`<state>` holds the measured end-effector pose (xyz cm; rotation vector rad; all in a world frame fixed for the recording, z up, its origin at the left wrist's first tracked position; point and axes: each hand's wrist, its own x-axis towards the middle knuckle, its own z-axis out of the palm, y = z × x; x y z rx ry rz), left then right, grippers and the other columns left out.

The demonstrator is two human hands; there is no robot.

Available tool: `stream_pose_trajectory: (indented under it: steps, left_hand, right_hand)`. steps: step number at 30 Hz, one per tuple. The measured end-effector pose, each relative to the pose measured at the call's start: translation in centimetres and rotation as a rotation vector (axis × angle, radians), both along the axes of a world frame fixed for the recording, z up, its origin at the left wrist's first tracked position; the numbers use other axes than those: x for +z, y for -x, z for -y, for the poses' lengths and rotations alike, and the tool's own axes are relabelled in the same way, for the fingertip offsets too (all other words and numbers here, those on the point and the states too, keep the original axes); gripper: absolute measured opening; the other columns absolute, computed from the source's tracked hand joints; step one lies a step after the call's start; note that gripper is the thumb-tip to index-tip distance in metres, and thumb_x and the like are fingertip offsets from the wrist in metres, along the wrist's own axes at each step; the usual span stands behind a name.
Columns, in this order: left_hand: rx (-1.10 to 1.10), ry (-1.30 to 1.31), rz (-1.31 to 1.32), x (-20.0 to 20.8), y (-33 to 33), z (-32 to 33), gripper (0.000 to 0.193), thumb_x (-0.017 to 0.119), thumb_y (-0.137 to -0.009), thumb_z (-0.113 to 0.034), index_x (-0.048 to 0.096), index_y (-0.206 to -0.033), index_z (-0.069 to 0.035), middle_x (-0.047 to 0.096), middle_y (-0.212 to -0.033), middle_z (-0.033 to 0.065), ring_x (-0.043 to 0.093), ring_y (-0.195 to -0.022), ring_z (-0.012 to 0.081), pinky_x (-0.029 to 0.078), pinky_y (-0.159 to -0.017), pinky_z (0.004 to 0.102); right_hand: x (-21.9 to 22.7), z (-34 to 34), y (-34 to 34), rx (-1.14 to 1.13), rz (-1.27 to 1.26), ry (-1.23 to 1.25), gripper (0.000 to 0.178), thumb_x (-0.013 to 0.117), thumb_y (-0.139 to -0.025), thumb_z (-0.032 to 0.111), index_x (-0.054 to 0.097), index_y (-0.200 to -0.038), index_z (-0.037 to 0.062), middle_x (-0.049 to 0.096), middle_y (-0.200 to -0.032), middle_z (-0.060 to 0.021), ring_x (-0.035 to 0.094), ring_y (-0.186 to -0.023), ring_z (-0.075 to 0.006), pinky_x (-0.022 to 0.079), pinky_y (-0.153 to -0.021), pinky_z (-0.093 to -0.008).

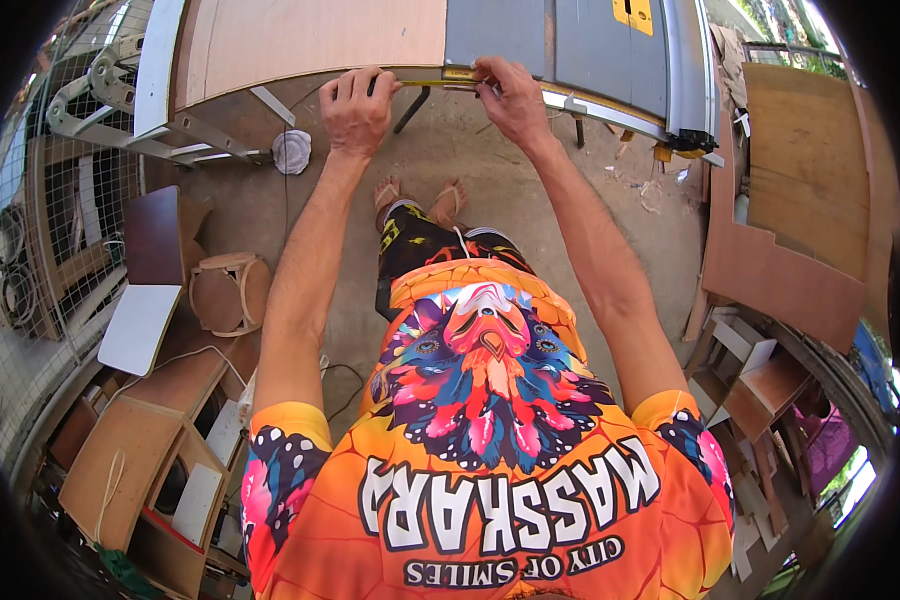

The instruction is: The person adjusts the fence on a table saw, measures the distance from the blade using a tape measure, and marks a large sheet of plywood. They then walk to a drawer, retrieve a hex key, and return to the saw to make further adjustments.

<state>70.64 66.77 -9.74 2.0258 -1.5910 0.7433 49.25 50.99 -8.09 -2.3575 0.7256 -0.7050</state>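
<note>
A narrow yellow measuring tape (430,83) is stretched between a person's two bare hands, along the near edge of a grey surface (500,40) and a light wooden sheet (310,40) that is set on its left. Whether the edge is touched by the tape cannot be told. The tape's left end is held by the left hand (358,108), its fingers curled closed. The other end is pinched between thumb and fingers of the right hand (513,100), beside the grey surface's edge. A yellow plate (633,14) is set into that surface. Below, sandalled feet (450,202) are seen on a concrete floor (560,220). At the left, a rounded wooden frame (230,293) is placed near a wooden cabinet (120,470); at the right, a large brown board (805,165) is stood.
</note>
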Motion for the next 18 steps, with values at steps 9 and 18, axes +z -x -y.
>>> stream_pose_trajectory:
  steps: [9, 18]
  left_hand:
    - [-0.009, -0.024, -0.034, 0.0, -0.1, 0.0, 0.017, 0.081, -0.086, -0.033, 0.072, -0.096, -0.022, 0.069, -0.1, -0.0094, 0.065, -0.095, 0.0141, 0.044, -0.084, 0.0364]
    - [-0.016, -0.068, -0.057, -0.1, -0.4, 0.2, 0.017, 0.08, -0.086, -0.034, 0.073, -0.096, -0.022, 0.069, -0.101, -0.0091, 0.065, -0.094, 0.0149, 0.044, -0.084, 0.0368]
  right_hand:
    - [0.8, -0.5, -1.1, -0.023, -0.017, -0.071, 0.025, 0.062, -0.083, -0.004, 0.064, -0.105, 0.0077, 0.072, -0.09, -0.0053, 0.065, -0.089, -0.0293, 0.053, -0.081, -0.0425]
    - [0.8, 0.2, -1.2, -0.002, -0.048, -0.102, 0.028, 0.06, -0.082, -0.004, 0.062, -0.108, 0.0078, 0.074, -0.09, -0.0073, 0.066, -0.088, -0.0315, 0.053, -0.081, -0.0443]
